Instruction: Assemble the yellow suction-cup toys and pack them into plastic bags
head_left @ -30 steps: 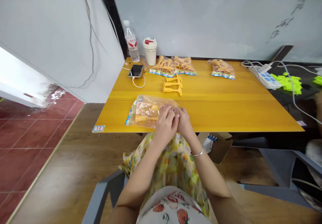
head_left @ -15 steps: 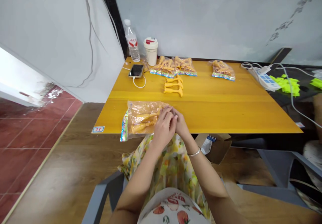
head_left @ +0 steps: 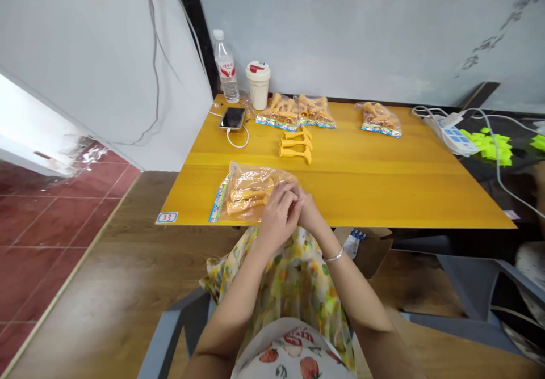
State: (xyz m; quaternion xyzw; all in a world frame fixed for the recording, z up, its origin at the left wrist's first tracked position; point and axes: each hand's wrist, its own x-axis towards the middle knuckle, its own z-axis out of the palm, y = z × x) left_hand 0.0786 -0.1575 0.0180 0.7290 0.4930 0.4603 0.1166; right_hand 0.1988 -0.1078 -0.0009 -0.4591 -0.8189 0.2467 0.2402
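Note:
A clear plastic bag (head_left: 249, 176) with a colourful printed strip at its left end lies near the table's front edge. Inside it are yellow toy hammers (head_left: 247, 203). My left hand (head_left: 277, 210) is closed on the right end of this bag. Pressed up against it, my right hand (head_left: 307, 207) is closed at the same end; its fingertips are partly hidden behind the left hand. Beyond the bag, three loose yellow toy hammers (head_left: 295, 143) lie side by side on the table.
Filled bags of yellow toy hammers (head_left: 279, 112) lie along the table's back, with another bag (head_left: 380, 119) further right. A water bottle (head_left: 226, 70), a lidded cup (head_left: 258, 87) and a charging phone (head_left: 232, 118) stand or lie back left. A power strip (head_left: 455, 135) is at the right.
The bag's left end has shifted up and to the right, so it no longer hangs over the table's front edge. Both hands stay together at its right end.

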